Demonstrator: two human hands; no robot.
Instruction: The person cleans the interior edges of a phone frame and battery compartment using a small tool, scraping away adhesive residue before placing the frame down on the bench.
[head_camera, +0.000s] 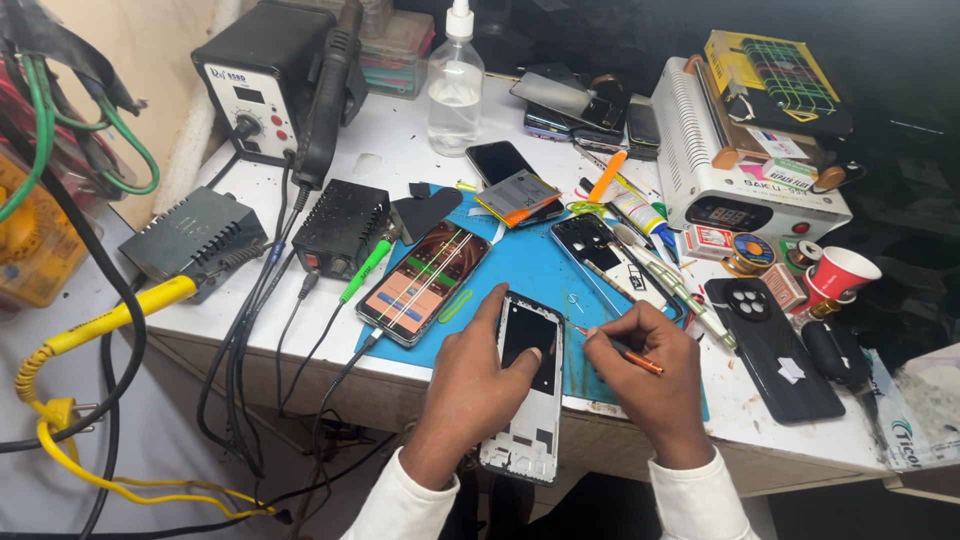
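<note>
— White sleeves come in from the bottom edge, and just beyond them the left hand (470, 385) lies on the phone frame (527, 385). How is it held?

— Flat and pressing, thumb stretched along the frame's left edge, fingers bent onto its dark inner plate. It pins the frame down more than it grips it. The frame's long axis runs away from the person, nearly straight, with the near end hanging off the front lip of the surface (390, 160) and the far end resting on the blue mat (530, 265).

— And the right hand (645, 375)?

— Closed like a pen grip on a thin orange-handled tool (625, 350). The tool lies crosswise, its tip pointing left toward the frame's right edge, close beside it; whether the tip touches cannot be told. So the frame sits directly left of the right hand and under the left, with both about equally near.

— What is the frame like?

— A pale, silvery rim, thin and hard-looking, around a glossy black rectangle, with cut-outs in the lower part showing bare structure.

— And around it?

— On the mat to the left lies a lit phone (425, 280) with striped colours on its screen and a cable plugged into its near end. Farther up, another opened phone (600, 255) lies tilted, tweezers (665, 275) beside it. To the right, a matt black back cover (775, 350) with a round camera ring lies flat, and a red paper cup (838, 275) stands past it. A clear spray bottle (455, 85) stands upright at the back, near a boxy black hot-air station (260, 80).
</note>
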